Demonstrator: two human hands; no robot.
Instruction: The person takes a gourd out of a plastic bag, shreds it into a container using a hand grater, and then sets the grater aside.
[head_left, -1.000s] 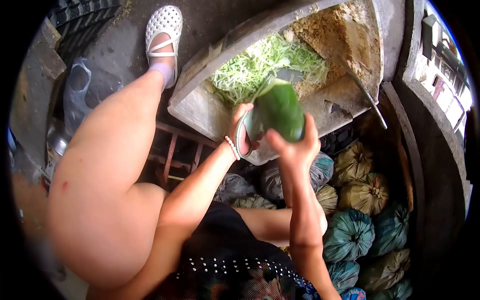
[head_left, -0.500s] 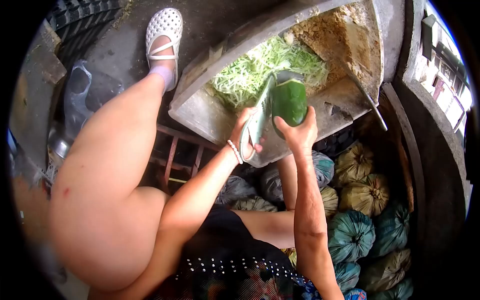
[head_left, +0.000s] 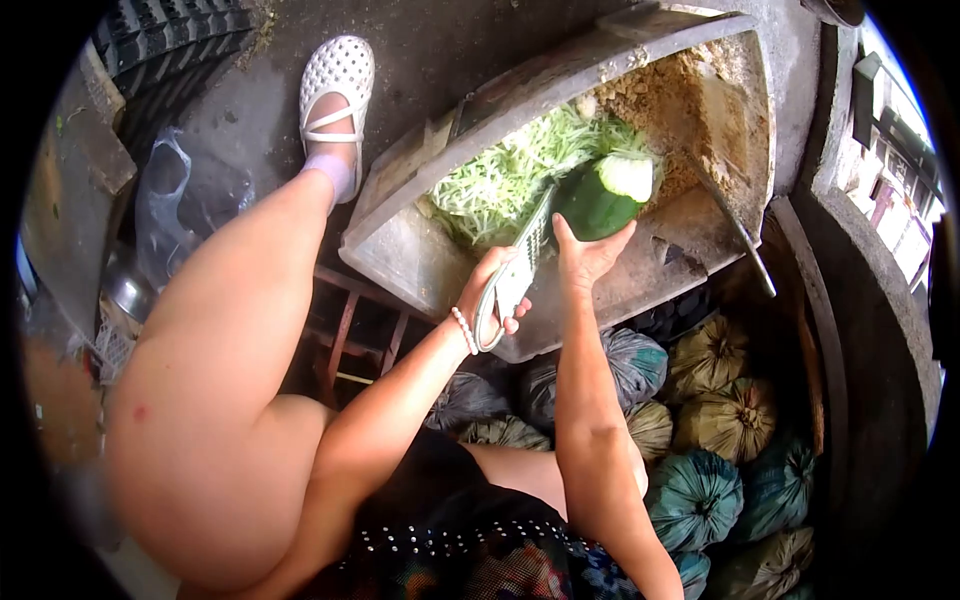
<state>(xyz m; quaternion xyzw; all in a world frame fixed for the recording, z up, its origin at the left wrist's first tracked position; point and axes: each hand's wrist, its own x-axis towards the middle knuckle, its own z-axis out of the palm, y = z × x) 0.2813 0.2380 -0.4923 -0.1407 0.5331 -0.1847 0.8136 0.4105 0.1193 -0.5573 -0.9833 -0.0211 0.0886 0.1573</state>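
My left hand (head_left: 490,290) is closed round the handle of a pale flat grater (head_left: 528,243), which tilts up toward the trough. White beads circle that wrist. With my right hand (head_left: 592,258) I grip the near end of a dark green gourd (head_left: 592,205), thumb on its left side and fingers on its right. Its far end is cut and shows pale flesh. The gourd lies close against the right side of the grater; contact between them is hard to make out. Beneath and beyond them, pale green shreds (head_left: 520,155) are heaped in a grey trough (head_left: 395,255).
Brown crumbly meal (head_left: 700,90) fills the trough's right part, where a long rod-like handle (head_left: 745,245) sticks out over the edge. Tied plastic sacks (head_left: 700,480) crowd below right. My shoe (head_left: 337,80) stands left of the trough, near a clear plastic bag (head_left: 165,200).
The gourd has tipped away and to the right, so its pale cut end now shows more fully. My right hand has turned with it. The grater remains in my left hand.
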